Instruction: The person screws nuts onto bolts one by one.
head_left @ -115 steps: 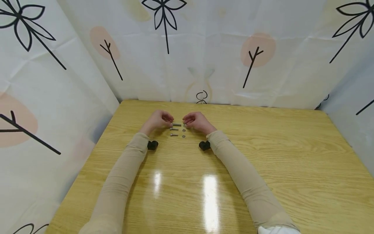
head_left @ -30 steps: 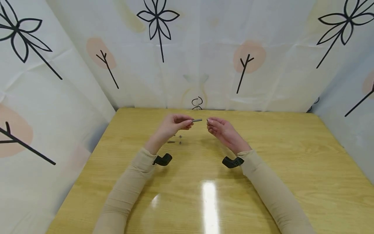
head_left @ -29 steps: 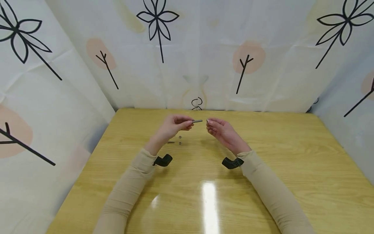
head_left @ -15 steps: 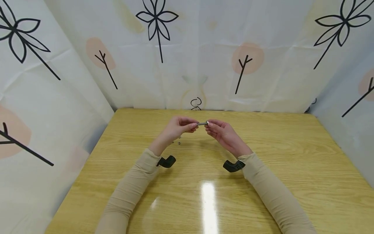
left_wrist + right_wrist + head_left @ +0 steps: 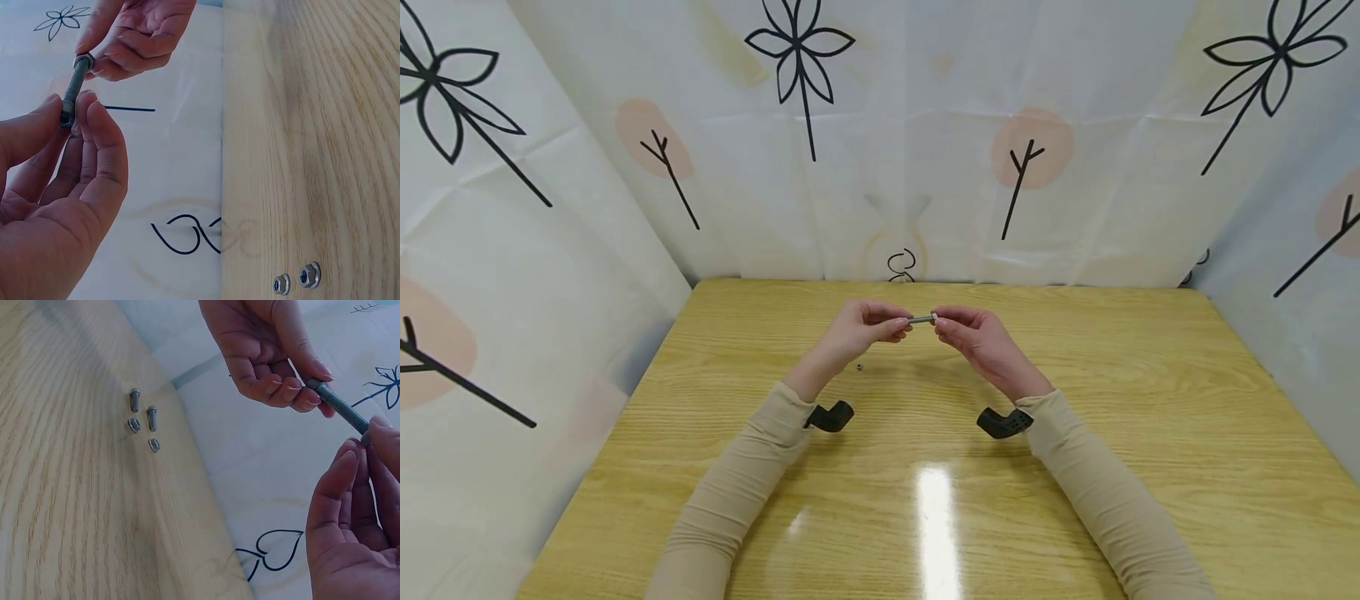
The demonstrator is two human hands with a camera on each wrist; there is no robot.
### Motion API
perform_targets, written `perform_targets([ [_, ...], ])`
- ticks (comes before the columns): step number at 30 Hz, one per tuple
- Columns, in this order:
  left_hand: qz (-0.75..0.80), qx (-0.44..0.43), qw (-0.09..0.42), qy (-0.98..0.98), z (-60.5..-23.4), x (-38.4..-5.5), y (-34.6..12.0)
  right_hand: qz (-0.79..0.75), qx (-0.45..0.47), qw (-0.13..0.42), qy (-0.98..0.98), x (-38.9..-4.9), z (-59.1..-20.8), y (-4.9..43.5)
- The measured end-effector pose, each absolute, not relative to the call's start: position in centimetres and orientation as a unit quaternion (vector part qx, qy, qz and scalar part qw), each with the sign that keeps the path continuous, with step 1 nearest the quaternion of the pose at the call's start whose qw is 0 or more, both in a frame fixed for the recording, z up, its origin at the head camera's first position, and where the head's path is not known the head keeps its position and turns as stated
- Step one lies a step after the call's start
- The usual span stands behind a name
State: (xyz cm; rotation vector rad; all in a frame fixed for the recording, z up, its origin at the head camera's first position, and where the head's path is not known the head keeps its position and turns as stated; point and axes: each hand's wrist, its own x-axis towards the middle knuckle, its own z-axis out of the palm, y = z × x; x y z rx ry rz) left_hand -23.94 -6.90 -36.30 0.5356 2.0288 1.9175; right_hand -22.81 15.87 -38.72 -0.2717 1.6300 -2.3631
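Observation:
My left hand (image 5: 853, 333) pinches a long metal bolt (image 5: 340, 407) by its head, between thumb and fingers, above the table. The threaded shank points to the right, towards my right hand (image 5: 988, 343). That hand pinches a hex nut (image 5: 84, 60) between thumb and fingertips at the bolt's free end. In the left wrist view, the nut sits right at the tip, in line with the shank. The socket in the bolt's head faces that camera. My fingertips cover part of the nut in the right wrist view.
On the wooden table (image 5: 880, 467) lie two shorter bolts, one (image 5: 135, 400) beside the other (image 5: 152, 419). Two flange nuts (image 5: 309, 275) lie near their ends. A patterned white cloth (image 5: 895, 183) hangs behind the table. Black devices (image 5: 1003, 423) hang below both wrists.
The long bolt and its nut were lifted off the table by the two hands. Over the last second the hands came together, bringing the nut to the bolt's tip.

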Motion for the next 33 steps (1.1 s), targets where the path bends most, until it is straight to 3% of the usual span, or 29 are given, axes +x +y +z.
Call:
perform_targets([
  [13, 0.677, 0.184, 0.155, 0.695, -36.6, -24.1, -6.5, -0.695, -0.137, 0.092, 0.699, -22.7, -38.3, 17.0],
  [33, 0.677, 0.176, 0.157, 0.698, -36.8, -24.1, -6.5, -0.664, -0.145, 0.082, 0.729, -22.6, -38.3, 16.7],
])
